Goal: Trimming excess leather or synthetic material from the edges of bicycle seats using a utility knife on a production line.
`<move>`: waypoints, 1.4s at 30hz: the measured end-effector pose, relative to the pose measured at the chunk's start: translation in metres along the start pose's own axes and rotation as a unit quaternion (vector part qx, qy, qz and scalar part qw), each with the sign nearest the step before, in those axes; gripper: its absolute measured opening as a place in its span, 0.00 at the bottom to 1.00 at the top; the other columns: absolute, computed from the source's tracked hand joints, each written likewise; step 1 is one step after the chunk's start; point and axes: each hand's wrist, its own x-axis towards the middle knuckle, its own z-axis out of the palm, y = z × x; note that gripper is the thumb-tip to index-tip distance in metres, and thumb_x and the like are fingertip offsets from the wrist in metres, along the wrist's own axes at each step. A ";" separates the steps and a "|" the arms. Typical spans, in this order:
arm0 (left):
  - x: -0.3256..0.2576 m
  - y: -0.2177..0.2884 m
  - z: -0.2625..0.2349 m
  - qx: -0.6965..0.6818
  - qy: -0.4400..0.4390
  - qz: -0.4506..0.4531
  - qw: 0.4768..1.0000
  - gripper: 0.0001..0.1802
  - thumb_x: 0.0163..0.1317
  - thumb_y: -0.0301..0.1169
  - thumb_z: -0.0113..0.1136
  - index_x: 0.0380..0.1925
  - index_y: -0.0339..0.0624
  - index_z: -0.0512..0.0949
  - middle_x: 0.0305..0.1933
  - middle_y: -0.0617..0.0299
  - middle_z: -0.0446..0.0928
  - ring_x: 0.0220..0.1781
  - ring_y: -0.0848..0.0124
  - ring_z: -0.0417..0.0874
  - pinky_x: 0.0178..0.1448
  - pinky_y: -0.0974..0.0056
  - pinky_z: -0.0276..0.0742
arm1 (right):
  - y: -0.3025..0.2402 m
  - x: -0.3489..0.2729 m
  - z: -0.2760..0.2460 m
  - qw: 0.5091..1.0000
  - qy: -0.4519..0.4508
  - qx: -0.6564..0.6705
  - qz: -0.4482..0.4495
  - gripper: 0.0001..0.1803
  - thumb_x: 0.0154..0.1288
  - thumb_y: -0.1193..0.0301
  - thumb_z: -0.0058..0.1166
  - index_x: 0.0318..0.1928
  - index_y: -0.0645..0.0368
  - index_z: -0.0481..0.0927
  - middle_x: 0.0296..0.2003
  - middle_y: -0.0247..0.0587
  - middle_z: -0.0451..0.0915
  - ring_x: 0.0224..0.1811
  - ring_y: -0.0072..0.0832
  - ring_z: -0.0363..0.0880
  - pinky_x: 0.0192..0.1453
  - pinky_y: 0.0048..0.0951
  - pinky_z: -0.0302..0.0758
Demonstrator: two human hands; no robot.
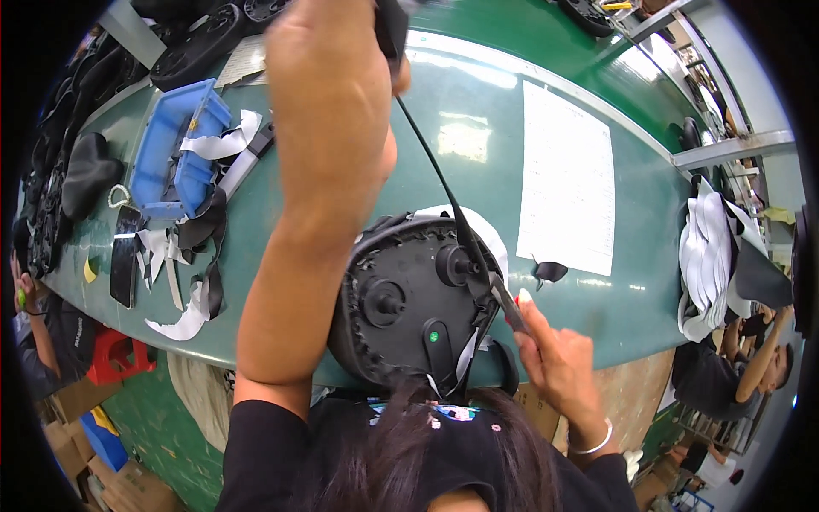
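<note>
Left hand (328, 102) fingers clamp the black strap (435, 171) pulled taut; right hand (550, 350) fingers pinch scissors (505, 300) against it

A white printed sheet (567, 179) lies flat on the green table, upper right. A small round green sticker (433, 336) sits on the black part's underside. Brown cardboard boxes (81, 397) stand on the floor, lower left.

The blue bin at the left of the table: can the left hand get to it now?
Probably not at once: the left hand is raised, gripping a black strap pulled taut from the round black part. The blue bin lies unobstructed beside it.
</note>
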 end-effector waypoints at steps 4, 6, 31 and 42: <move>0.013 0.025 -0.041 -0.064 -0.022 0.230 0.971 0.14 0.67 0.38 0.49 0.34 0.38 0.76 0.23 0.61 0.71 0.22 0.74 0.69 0.29 0.70 0.63 | -0.032 -0.031 0.015 0.864 -0.050 0.419 0.274 0.28 0.68 0.71 0.51 0.66 0.56 0.60 0.23 0.45 0.81 0.23 0.33 0.81 0.31 0.33 0.76; 0.020 0.046 -0.069 -0.104 -0.034 0.376 0.920 0.14 0.66 0.39 0.51 0.34 0.38 0.74 0.26 0.59 0.71 0.24 0.72 0.69 0.32 0.69 0.63 | -0.039 -0.055 0.026 0.856 -0.031 0.454 0.246 0.27 0.68 0.71 0.49 0.66 0.56 0.60 0.28 0.45 0.82 0.26 0.27 0.81 0.33 0.31 0.77; 0.035 -0.123 -0.028 0.098 0.100 -0.193 0.971 0.07 0.66 0.33 0.56 0.38 0.43 0.70 0.28 0.67 0.70 0.24 0.81 0.66 0.28 0.76 0.66 | 0.182 0.341 -0.012 0.755 0.347 0.546 0.106 0.25 0.56 0.71 0.61 0.54 0.64 0.71 0.25 0.31 0.71 0.19 0.16 0.68 0.23 0.19 0.66; 0.002 -0.134 -0.022 0.291 -0.156 -0.168 0.929 0.07 0.52 0.22 0.63 0.31 0.38 0.76 0.31 0.57 0.77 0.30 0.62 0.77 0.33 0.62 0.70 | 0.231 0.704 0.015 0.493 0.214 0.843 -0.013 0.29 0.56 0.78 0.56 0.57 0.45 0.65 0.56 0.57 0.61 0.59 0.57 0.65 0.53 0.67 0.71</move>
